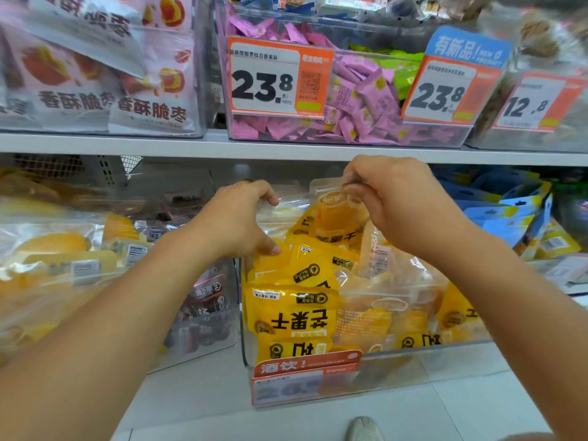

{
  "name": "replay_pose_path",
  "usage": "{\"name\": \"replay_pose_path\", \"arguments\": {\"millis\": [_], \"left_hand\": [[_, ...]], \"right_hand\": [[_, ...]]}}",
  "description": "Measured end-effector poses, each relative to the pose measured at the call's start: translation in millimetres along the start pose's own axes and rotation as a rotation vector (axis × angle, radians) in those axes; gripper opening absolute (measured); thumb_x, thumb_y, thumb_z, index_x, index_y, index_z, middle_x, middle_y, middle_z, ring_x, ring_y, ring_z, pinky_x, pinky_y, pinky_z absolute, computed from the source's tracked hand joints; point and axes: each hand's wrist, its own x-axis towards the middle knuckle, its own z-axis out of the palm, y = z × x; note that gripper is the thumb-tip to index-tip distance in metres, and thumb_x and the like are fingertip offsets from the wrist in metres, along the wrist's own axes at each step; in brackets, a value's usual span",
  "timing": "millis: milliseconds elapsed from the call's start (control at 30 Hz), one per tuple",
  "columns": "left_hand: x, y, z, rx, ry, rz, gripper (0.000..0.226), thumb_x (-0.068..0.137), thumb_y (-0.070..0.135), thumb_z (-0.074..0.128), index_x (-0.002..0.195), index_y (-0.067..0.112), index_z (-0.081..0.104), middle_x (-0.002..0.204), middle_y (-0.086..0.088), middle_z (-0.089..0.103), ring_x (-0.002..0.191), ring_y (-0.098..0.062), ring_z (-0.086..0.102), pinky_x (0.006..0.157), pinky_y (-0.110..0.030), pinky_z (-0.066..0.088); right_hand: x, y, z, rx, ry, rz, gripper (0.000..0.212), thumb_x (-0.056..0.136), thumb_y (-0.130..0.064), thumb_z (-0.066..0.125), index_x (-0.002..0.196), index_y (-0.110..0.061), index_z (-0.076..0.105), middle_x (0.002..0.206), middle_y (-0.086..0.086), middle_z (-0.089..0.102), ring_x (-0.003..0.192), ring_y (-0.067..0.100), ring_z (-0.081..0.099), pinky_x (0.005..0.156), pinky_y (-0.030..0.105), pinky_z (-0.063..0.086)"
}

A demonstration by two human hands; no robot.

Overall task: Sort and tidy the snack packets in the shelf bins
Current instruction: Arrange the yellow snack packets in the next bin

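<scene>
Head view, hands [318, 211] pinching upright yellow packet [337, 218], top edge seemingly uppermost

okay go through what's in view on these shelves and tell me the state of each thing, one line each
Left hand: gripping packets at the left of the mango bin.
Right hand: pinching the top edge of an upright mango packet.
Mango bin: full, yellow packets jumbled, some upside down.
Pink candy bin: well filled, loose heap.
Dark packet bin: partly filled, packets leaning.
Blue packets: standing, tilted.

two hands [241, 218], four price tags [280, 78]
</scene>
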Motion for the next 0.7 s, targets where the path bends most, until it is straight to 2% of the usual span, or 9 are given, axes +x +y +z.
{"name": "replay_pose_path", "arguments": {"millis": [167,267,400,433,500,533,600,633,700], "left_hand": [[2,-4,2,-0.031,0.032,0.029,0.076,0.056,0.036,0.097,0.119,0.031,0.054,0.12,0.009,0.054,0.114,-0.017,0.05,0.093,-0.033,0.044],[3,-14,0,-0.171,0.056,0.158,0.055,0.059,0.035,0.091,0.104,0.036,0.059,0.108,0.008,0.062,0.102,-0.015,0.06,0.083,-0.034,0.049],[-4,-22,-3,-0.256,0.058,0.309,0.036,0.063,0.037,0.087,0.091,0.041,0.066,0.098,0.013,0.062,0.093,0.002,0.06,0.077,-0.026,0.045],[-6,-21,-3,-0.268,0.045,0.321,0.034,0.064,0.039,0.086,0.093,0.037,0.069,0.1,0.013,0.063,0.094,0.001,0.061,0.079,-0.025,0.046],[-8,-18,-4,-0.26,0.027,0.36,0.028,0.071,0.037,0.081,0.097,0.029,0.074,0.105,0.013,0.066,0.101,-0.003,0.063,0.087,-0.028,0.049],[-8,-20,-4,-0.255,0.01,0.402,0.019,0.078,0.022,0.078,0.096,0.028,0.076,0.106,0.013,0.067,0.103,-0.005,0.062,0.091,-0.032,0.049],[-8,-22,-2,-0.235,-0.002,0.391,0.039,0.083,-0.008,0.061,0.087,0.027,0.077,0.111,0.013,0.064,0.109,-0.008,0.06,0.097,-0.036,0.048],[-12,-21,-3,-0.265,-0.04,0.331,0.042,0.084,-0.01,0.055,0.081,0.026,0.077,0.114,0.013,0.062,0.111,-0.01,0.058,0.099,-0.036,0.047],[-10,-25,-2,-0.397,-0.125,0.223,0.033,0.079,0.005,0.051,0.07,0.024,0.076,0.115,0.012,0.061,0.113,-0.011,0.057,0.097,-0.029,0.045]], "right_hand": [[-4,-17,-10,0.106,0.139,-0.09,0.019,0.094,-0.022,0.05,0.097,-0.013,0.067,0.087,0.0,0.07,0.079,0.024,0.064,0.072,0.041,0.052],[-2,-24,-16,0.145,0.217,-0.13,0.019,0.095,-0.022,0.051,0.099,-0.013,0.067,0.086,0.001,0.071,0.077,0.02,0.063,0.069,0.035,0.05],[1,-16,4,0.265,0.185,-0.04,0.015,0.097,-0.015,0.051,0.1,-0.01,0.065,0.083,0.001,0.068,0.074,0.01,0.055,0.066,0.02,0.043],[2,-10,10,0.28,0.181,0.002,0.014,0.098,-0.012,0.052,0.1,-0.01,0.065,0.083,0.001,0.067,0.074,0.01,0.053,0.066,0.022,0.043],[4,3,16,0.233,0.165,0.059,0.012,0.1,-0.01,0.052,0.102,-0.012,0.064,0.083,0.002,0.066,0.074,0.013,0.055,0.069,0.034,0.046],[5,7,18,0.192,0.137,0.079,0.012,0.1,-0.012,0.052,0.103,-0.014,0.064,0.084,0.002,0.066,0.076,0.018,0.057,0.071,0.04,0.047],[6,8,21,0.124,0.058,0.086,0.012,0.101,-0.014,0.05,0.106,-0.017,0.061,0.086,0.004,0.066,0.079,0.028,0.059,0.072,0.044,0.049],[5,5,22,0.11,0.021,0.072,0.012,0.101,-0.015,0.05,0.108,-0.017,0.059,0.086,0.006,0.066,0.079,0.032,0.059,0.072,0.046,0.05],[3,-10,28,0.117,-0.048,0.035,0.011,0.101,-0.018,0.048,0.111,-0.019,0.053,0.088,0.009,0.067,0.08,0.038,0.06,0.073,0.048,0.05]]}}
